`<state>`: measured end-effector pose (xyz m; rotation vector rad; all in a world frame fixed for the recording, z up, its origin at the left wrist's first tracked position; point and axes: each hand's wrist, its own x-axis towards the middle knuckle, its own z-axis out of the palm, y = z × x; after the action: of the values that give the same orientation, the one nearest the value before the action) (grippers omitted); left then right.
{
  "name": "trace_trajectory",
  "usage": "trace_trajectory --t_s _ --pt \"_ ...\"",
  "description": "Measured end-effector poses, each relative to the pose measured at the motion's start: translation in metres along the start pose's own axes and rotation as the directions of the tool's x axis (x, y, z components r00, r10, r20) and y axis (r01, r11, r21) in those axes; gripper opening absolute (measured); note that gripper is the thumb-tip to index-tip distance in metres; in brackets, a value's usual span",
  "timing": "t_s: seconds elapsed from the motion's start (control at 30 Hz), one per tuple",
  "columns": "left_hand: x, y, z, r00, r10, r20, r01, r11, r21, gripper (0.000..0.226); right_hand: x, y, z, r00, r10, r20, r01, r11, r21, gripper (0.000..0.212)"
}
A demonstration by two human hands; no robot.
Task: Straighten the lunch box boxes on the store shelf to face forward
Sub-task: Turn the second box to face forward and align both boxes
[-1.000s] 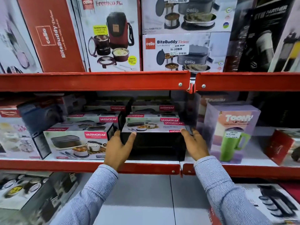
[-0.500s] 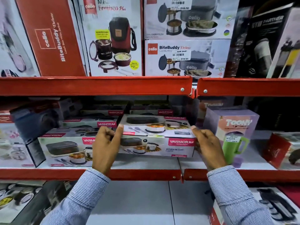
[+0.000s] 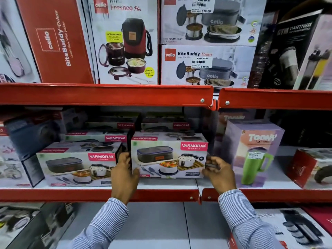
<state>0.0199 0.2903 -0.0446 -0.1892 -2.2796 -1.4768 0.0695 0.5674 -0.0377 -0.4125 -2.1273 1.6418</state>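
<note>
A Varmora lunch box box (image 3: 168, 157) stands on the middle red shelf (image 3: 161, 194) with its printed front facing me. My left hand (image 3: 124, 177) grips its left end, thumb on the lower front corner. My right hand (image 3: 218, 174) holds its right end, fingers curled around the side. A second Varmora box (image 3: 77, 168) sits just to the left, front facing out and angled slightly. More Varmora boxes (image 3: 116, 138) are stacked behind both.
A purple box with a green mug (image 3: 251, 153) stands right of my right hand, and a red box (image 3: 310, 168) farther right. Cello lunch box boxes (image 3: 206, 65) fill the upper shelf. A dark box (image 3: 32, 137) leans at the left. More boxes lie on the shelf below.
The box has been tipped from lying with its dark underside toward me to standing upright, front forward, and set down on the shelf. Both hands moved lower with it.
</note>
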Motion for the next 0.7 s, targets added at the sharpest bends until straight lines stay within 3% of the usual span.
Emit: trace_trajectory --t_s 0.27,0.47,0.7 --pt "-0.007 -0.023 0.005 1.000 -0.018 0.000 0.018 0.987 0.160 0.044 -0.004 0.020 0.014 0.999 0.041 0.018 -0.040 0.996 -0.075 0.043" --pt "-0.014 -0.025 0.001 0.998 -0.013 0.055 0.003 0.982 0.189 0.056 -0.007 0.026 0.016 1.000 0.026 0.011 -0.025 0.998 -0.065 0.050" --pt "-0.011 -0.023 0.000 0.999 -0.009 0.048 -0.004 0.965 0.261 0.037 -0.013 0.023 0.019 0.999 -0.030 0.020 0.033 0.988 -0.151 0.048"
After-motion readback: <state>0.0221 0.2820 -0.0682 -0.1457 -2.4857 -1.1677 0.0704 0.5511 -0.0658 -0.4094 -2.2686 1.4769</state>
